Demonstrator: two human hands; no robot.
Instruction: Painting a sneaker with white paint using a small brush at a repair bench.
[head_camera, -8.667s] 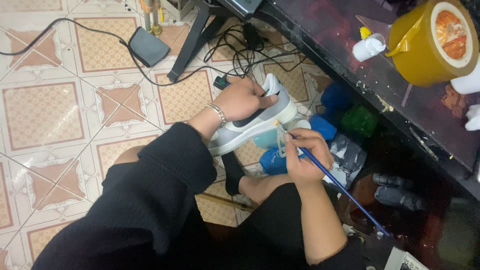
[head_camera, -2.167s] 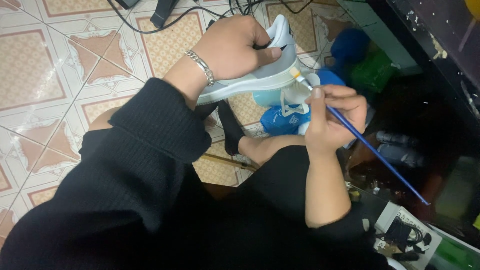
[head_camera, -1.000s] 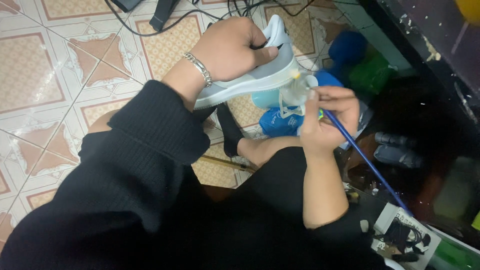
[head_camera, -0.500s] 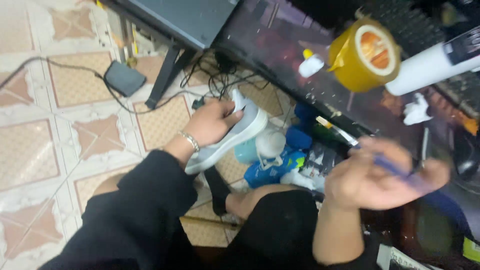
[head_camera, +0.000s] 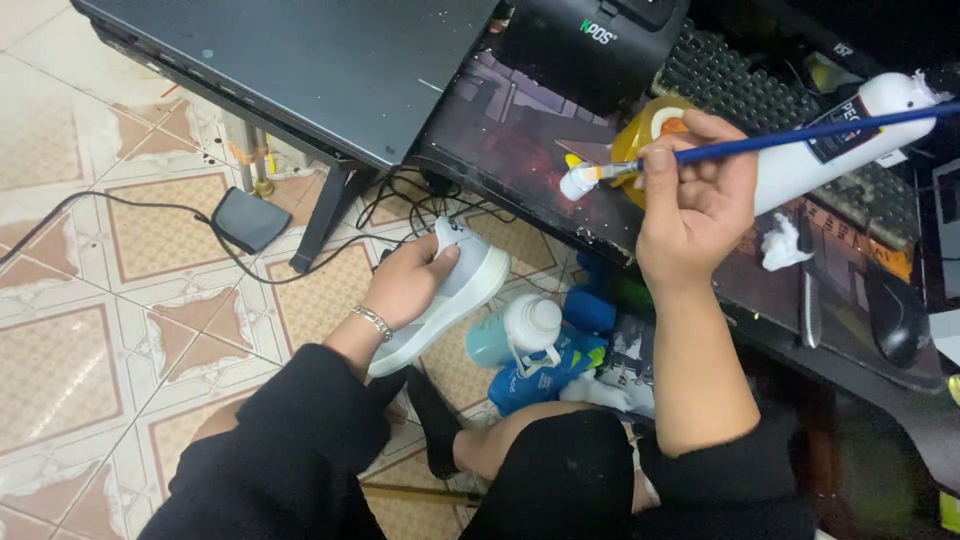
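Now brush (head_camera: 800, 135) horiz, bristles left; shoe (head_camera: 450, 300) diagonal.

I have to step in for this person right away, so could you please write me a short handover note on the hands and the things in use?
Left hand: grips the white shoe low over the tiled floor, sole outward.
Right hand: holds the blue-handled brush up at the desk, its tip at the small white bottle beside the yellow tape roll.
Done: cannot tell how much of the shoe is coated.
Left: brush is not on the shoe now.
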